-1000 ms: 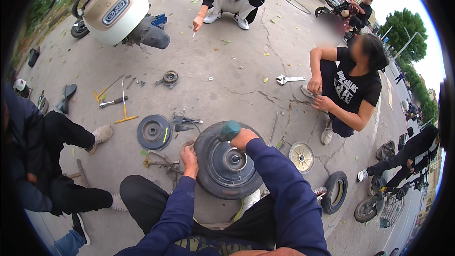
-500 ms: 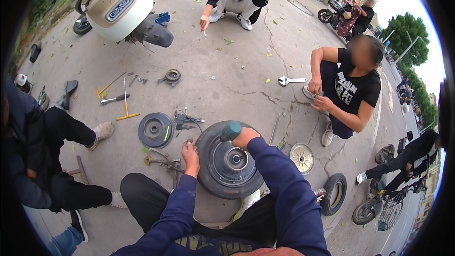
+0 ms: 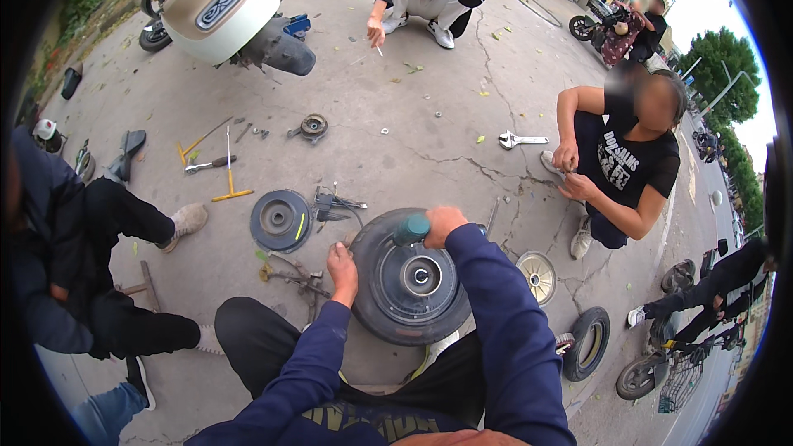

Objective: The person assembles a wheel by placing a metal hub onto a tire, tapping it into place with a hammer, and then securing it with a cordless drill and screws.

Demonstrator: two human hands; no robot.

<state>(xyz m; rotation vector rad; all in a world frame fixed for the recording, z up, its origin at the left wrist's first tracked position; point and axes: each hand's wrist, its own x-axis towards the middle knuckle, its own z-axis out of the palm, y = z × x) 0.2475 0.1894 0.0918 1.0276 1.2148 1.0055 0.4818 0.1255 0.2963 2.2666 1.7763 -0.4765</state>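
A motor wheel (image 3: 385, 269) with a black tyre lies on its side in front of me, its round hub facing up. My right hand (image 3: 444, 226) is closed round a teal power tool (image 3: 410, 230), which sits over the far part of the wheel. The tool's tip and whatever it works on are hidden below its body. At the tyre's left edge my left hand (image 3: 341, 268) has its fingers curled against the rubber. Left of the wheel lie a round dark cover (image 3: 281, 221) and a small part with wires (image 3: 334, 205).
Yellow T-handle wrenches (image 3: 232, 194), a ratchet (image 3: 211, 165) and an adjustable wrench (image 3: 522, 140) lie on the concrete. A cream-coloured disc (image 3: 537, 277) and a loose tyre (image 3: 587, 344) are at right. People squat or sit around; a scooter (image 3: 223, 8) stands far left.
The whole view has shifted slightly, so things sit a bit farther right. Both hands keep their places at the wheel, and the power tool stays in my right hand.
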